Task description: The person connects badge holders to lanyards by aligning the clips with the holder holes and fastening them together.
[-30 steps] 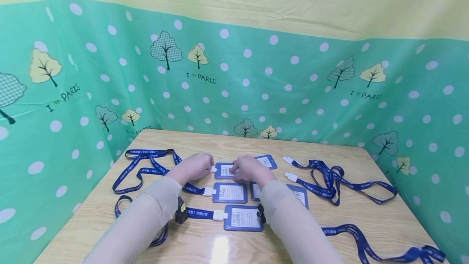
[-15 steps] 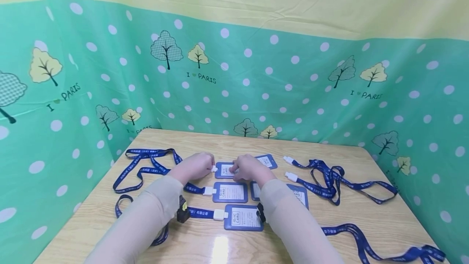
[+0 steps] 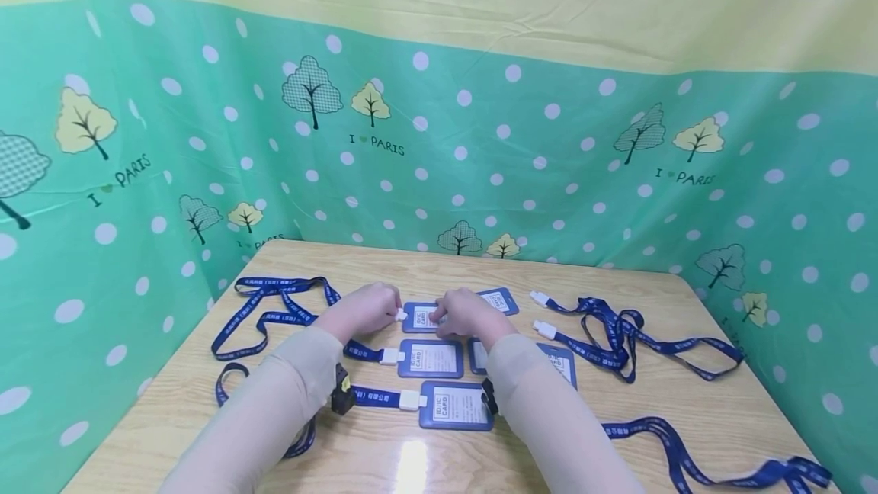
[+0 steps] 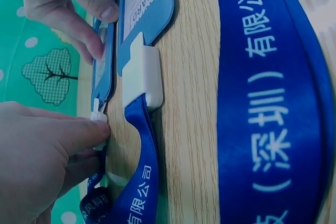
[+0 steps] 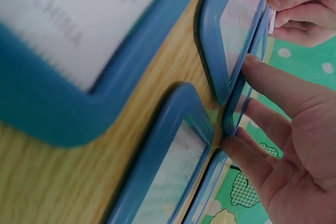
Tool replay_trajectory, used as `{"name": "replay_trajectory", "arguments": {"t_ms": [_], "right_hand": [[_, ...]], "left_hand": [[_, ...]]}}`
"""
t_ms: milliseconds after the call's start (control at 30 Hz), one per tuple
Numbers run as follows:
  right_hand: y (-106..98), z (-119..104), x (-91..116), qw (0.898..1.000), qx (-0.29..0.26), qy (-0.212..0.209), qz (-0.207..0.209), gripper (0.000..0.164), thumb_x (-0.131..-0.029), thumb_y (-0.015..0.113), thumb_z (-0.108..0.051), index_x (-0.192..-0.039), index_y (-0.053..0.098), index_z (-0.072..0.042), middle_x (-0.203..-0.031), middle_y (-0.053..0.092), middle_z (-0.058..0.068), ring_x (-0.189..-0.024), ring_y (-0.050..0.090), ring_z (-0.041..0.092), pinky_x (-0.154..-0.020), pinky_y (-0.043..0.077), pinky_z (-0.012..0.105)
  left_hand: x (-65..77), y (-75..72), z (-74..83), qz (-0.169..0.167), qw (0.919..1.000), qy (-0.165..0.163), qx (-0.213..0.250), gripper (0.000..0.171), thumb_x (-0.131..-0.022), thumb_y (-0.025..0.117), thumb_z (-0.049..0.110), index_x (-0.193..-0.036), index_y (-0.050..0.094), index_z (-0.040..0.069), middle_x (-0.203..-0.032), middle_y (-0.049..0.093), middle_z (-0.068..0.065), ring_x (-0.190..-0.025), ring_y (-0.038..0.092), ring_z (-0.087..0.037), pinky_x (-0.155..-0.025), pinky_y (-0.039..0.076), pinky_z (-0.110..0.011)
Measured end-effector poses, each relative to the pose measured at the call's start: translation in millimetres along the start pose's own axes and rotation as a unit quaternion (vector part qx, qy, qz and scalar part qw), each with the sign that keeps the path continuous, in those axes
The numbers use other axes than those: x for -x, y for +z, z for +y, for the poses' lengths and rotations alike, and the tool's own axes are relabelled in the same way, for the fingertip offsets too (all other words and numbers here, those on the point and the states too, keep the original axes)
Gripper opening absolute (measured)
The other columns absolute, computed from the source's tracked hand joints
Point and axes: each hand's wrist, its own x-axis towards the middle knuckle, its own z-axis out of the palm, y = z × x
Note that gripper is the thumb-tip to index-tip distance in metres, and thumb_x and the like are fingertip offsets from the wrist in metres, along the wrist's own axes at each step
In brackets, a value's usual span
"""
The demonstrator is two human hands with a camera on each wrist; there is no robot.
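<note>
At the back of the group, my left hand [image 3: 366, 309] pinches the white clip [image 4: 98, 116] of a navy lanyard between thumb and fingers. The clip meets the end of a blue badge holder [image 3: 416, 318]; whether it is fastened cannot be seen. My right hand [image 3: 469, 315] holds that same holder by its edges, thumb on the near side, fingers on the far side, and covers its right part. Closer to me lie a second badge holder [image 3: 431, 359] and a third badge holder [image 3: 456, 405], each with a white-clipped lanyard running left.
More badge holders lie right of these: one at the back [image 3: 499, 301], one partly behind my wrist [image 3: 478, 357], one beside my right sleeve [image 3: 559, 363]. Tangled lanyards [image 3: 610, 334] with white clips lie at the right, another lanyard [image 3: 665, 441] at front right. A patterned curtain [image 3: 425, 189] surrounds the wooden table.
</note>
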Motion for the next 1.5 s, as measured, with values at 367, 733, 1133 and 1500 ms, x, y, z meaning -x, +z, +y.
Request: {"name": "replay_trajectory", "arguments": {"t_ms": [367, 733, 1133, 1500], "right_hand": [[0.6, -0.7, -0.2, 1.000, -0.001, 0.005, -0.002, 0.032, -0.088, 0.081, -0.025, -0.119, 0.077, -0.029, -0.151, 0.053, -0.002, -0.122, 0.059, 0.023, -0.102, 0.050, 0.041], [1.0, 0.0, -0.4, 1.000, -0.004, 0.001, 0.003, 0.033, -0.087, 0.082, -0.024, -0.119, 0.077, -0.028, -0.151, 0.052, -0.001, -0.134, 0.051, 0.029, -0.111, 0.043, 0.046], [1.5, 0.7, -0.7, 1.000, -0.003, 0.002, 0.003, 0.032, -0.087, 0.082, -0.025, -0.118, 0.077, -0.028, -0.151, 0.052, -0.002, -0.135, 0.051, 0.029, -0.110, 0.044, 0.046], [1.3, 0.1, 0.4, 1.000, -0.005, 0.009, 0.003, 0.031, -0.088, 0.081, -0.025, -0.118, 0.077, -0.029, -0.150, 0.053, -0.002, -0.137, 0.049, 0.029, -0.111, 0.042, 0.047]], "left_hand": [[-1.2, -0.5, 1.2, -0.003, 0.9999, -0.010, 0.006, 0.015, -0.094, 0.069, 0.009, -0.106, 0.076, 0.009, -0.111, 0.071, -0.003, -0.105, 0.067, -0.022, -0.091, 0.056, -0.034], [-1.4, 2.3, 2.5, 0.004, 0.9999, -0.016, 0.001, 0.012, -0.094, 0.071, 0.010, -0.105, 0.076, 0.009, -0.109, 0.071, -0.002, -0.105, 0.068, -0.022, -0.092, 0.056, -0.035], [-1.3, 5.5, 3.2, 0.011, 0.9996, -0.026, -0.002, 0.014, -0.095, 0.070, 0.012, -0.107, 0.076, 0.008, -0.107, 0.070, -0.004, -0.102, 0.068, -0.023, -0.091, 0.057, -0.036], [-0.8, 3.0, 8.2, 0.012, 0.9993, -0.034, -0.006, 0.014, -0.094, 0.070, 0.011, -0.106, 0.076, 0.006, -0.106, 0.071, -0.005, -0.101, 0.069, -0.024, -0.090, 0.057, -0.038]]}}
